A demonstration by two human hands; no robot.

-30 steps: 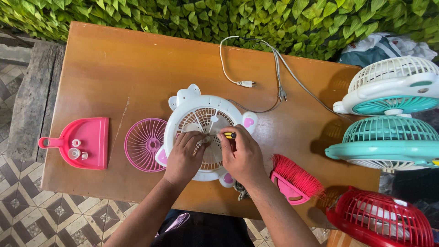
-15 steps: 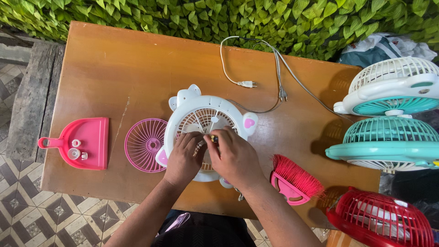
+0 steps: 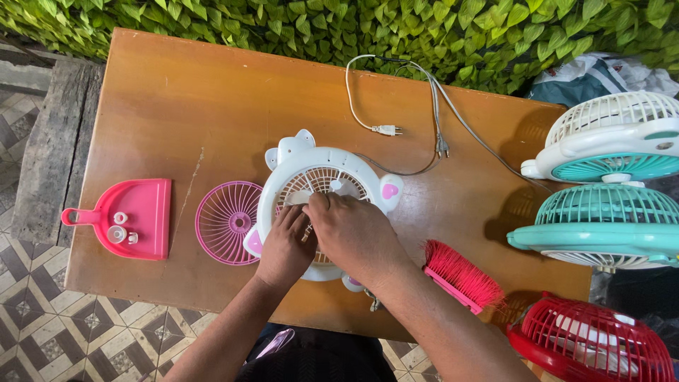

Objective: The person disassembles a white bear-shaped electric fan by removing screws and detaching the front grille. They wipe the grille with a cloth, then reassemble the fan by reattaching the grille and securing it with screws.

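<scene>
Presently both hands are at work inside the open front of a small white fan (image 3: pixel 322 173) lying face-up near the middle of the wooden table (image 3: pixel 177 106). The left hand (image 3: pixel 286 244) has its fingers curled together and pressed down on the inner grille. The right hand (image 3: pixel 353 237) overlaps it, fingertips bunched at the hub; what they pinch, if anything, is hidden beneath them. A detached pink grille (image 3: pixel 228 222) lies just beside the fan on its left, and a pink dustpan (image 3: pixel 138 216) holding small white parts sits further left. A pink brush (image 3: pixel 463 276) lies to the right, with the fan's cord and plug (image 3: pixel 385 129) trailing toward the hedge. Judged from this, the step in hand is work at the hub area with the front cover off. The next move appears to call for a steady grip on the housing while the other hand turns or lifts at the centre.
</scene>
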